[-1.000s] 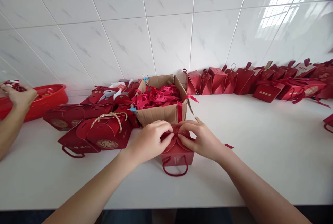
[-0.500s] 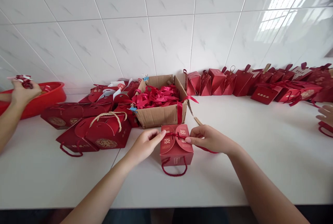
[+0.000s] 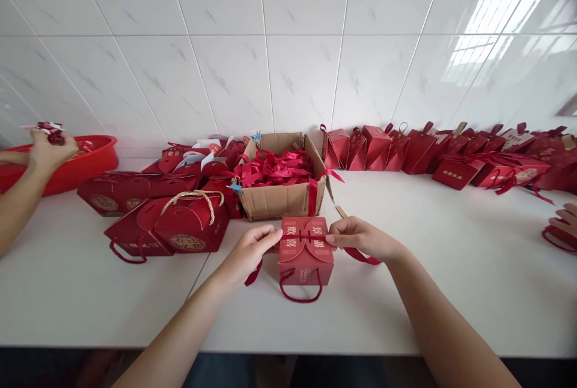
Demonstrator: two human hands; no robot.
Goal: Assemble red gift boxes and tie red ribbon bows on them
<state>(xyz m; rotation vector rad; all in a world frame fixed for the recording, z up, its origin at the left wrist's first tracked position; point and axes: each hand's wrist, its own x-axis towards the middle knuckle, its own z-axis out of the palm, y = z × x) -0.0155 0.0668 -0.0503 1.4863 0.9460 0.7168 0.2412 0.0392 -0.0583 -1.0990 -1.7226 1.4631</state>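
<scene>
- One white tiled wall (image 3: 302, 81) rises behind the open carton (image 3: 282, 203).
- One white counter (image 3: 451, 304) stretches out on both sides of the carton.
- Many red boxes (image 3: 418, 152) stand in a row to the right of the carton, several with loops on top.
- Several dark red boxes (image 3: 148, 220) crowd together left of the carton, one with a gold rope handle (image 3: 210, 208).
- One red basin (image 3: 92, 163) sits farther left of the carton; beside it a co-worker's hand (image 3: 48, 152) holds something small, red and white.
- The carton itself holds a heap of red ribbons (image 3: 282, 167).
- One red gift box (image 3: 306, 259) stands upright just in front of the carton, its rounded top flaps folded together.
- Two bare hands flank that box in front of the carton: the left hand (image 3: 246, 253) and the right hand (image 3: 367, 239) each have thumb and fingers pinched on a dark red ribbon (image 3: 307, 236) crossing the flaps.
- Another person's hand (image 3: 568, 218) shows far right of the carton.
- Two blue clips (image 3: 235, 188) grip the carton's left corners.
</scene>
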